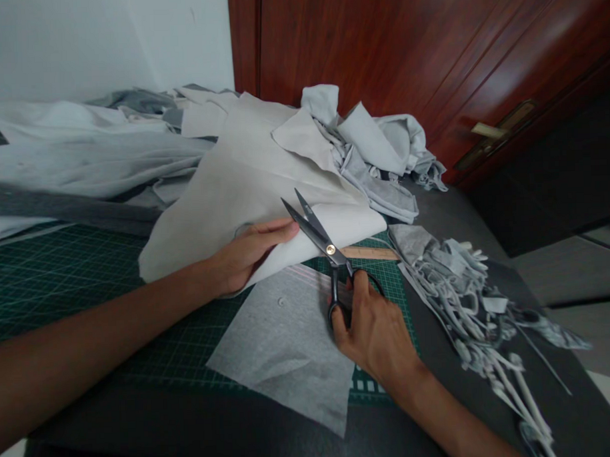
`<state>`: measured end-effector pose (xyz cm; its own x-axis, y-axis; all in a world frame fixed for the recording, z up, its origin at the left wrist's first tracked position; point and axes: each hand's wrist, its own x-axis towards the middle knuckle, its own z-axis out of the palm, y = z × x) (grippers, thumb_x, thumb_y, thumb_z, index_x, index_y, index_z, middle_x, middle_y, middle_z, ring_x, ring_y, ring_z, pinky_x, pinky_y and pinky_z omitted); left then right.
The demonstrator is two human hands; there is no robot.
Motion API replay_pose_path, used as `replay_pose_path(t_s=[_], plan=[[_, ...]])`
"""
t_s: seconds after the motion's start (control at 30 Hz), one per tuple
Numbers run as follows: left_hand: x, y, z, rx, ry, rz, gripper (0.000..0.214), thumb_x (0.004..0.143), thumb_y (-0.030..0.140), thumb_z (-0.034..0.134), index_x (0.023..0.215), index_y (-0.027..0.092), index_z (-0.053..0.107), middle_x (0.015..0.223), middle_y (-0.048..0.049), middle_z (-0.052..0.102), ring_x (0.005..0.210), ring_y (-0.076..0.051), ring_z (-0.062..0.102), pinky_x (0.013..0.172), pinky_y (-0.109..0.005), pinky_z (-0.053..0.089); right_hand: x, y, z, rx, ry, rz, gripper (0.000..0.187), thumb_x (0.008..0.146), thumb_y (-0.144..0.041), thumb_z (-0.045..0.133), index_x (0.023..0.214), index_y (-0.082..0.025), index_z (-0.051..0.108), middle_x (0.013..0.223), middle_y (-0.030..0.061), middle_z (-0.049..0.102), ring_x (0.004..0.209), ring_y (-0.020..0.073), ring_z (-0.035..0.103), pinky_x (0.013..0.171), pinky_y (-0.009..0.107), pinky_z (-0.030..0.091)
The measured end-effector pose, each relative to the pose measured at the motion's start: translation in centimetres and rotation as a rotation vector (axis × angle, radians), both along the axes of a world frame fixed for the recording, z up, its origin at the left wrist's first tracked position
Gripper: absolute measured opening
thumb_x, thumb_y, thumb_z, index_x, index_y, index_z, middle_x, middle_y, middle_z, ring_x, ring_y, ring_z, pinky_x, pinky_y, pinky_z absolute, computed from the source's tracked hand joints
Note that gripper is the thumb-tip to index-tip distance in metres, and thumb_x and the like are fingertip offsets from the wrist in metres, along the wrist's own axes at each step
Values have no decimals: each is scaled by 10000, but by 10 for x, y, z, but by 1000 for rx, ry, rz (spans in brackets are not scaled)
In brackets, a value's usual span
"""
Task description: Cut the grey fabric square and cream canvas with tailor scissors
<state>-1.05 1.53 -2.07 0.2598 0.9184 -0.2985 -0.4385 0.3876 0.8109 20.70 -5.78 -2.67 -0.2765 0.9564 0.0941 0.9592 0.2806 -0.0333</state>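
My right hand [376, 326] grips the black handles of a pair of scissors [321, 236], whose dark blades stand partly apart and point away to the left. Under the blade tips lies a large cream fabric piece [262, 160]. Its near edge is lifted and folded over. My left hand [258, 247] is closed on that edge, thumb and fingers pinching it close to the blades. Below, a grey fabric piece [289, 342] lies flat, partly covered by the cream fabric. A wooden ruler [370, 253] shows beside the scissors, its left end hidden.
A green cutting mat [87, 283] covers much of the dark table [202, 425]. White and grey cloth [87, 156] is heaped at the left, more crumpled cloth [382, 146] at the back right. Fabric scraps [468, 303] pile along the right. Behind stands a reddish-brown door [379, 46].
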Motion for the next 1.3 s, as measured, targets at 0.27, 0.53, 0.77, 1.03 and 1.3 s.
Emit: replay_pose_path(t_s=[0.27, 0.53, 0.77, 1.03, 1.3], plan=[[1, -1, 1, 1, 5, 2, 173, 908, 163, 686, 1043, 175, 793, 811, -55, 774, 641, -139, 681, 564, -205, 572, -1, -1, -3, 26, 5, -16, 162, 896, -245, 491, 952, -238, 339, 846, 66, 635, 737, 242, 681, 637, 313, 479], [0, -1, 1, 5, 22, 24, 158, 895, 149, 696, 1009, 169, 803, 769, -49, 765, 633, -131, 663, 589, -201, 574, 0, 0, 2, -9, -57, 14, 163, 931, -247, 508, 979, -223, 354, 845, 56, 641, 754, 233, 697, 649, 295, 496], [0, 1, -2, 5, 4, 10, 174, 891, 166, 704, 1036, 185, 799, 778, -46, 765, 617, -138, 669, 568, -220, 579, -2, -1, 1, -23, -97, 7, 144, 943, -232, 525, 968, -219, 383, 840, 59, 650, 736, 220, 703, 616, 283, 492], [0, 1, 0, -5, 19, 28, 183, 894, 146, 694, 1042, 174, 799, 840, -75, 787, 653, -145, 689, 576, -214, 585, -1, 0, 1, -47, -40, -16, 169, 918, -162, 519, 964, -224, 369, 833, 52, 657, 733, 217, 715, 609, 276, 485], [0, 1, 0, 5, 37, 18, 171, 880, 147, 705, 1017, 180, 802, 803, -61, 777, 647, -147, 681, 583, -217, 580, -3, -2, 4, -3, -31, -11, 179, 897, -225, 513, 968, -226, 349, 850, 60, 650, 751, 240, 707, 631, 295, 483]])
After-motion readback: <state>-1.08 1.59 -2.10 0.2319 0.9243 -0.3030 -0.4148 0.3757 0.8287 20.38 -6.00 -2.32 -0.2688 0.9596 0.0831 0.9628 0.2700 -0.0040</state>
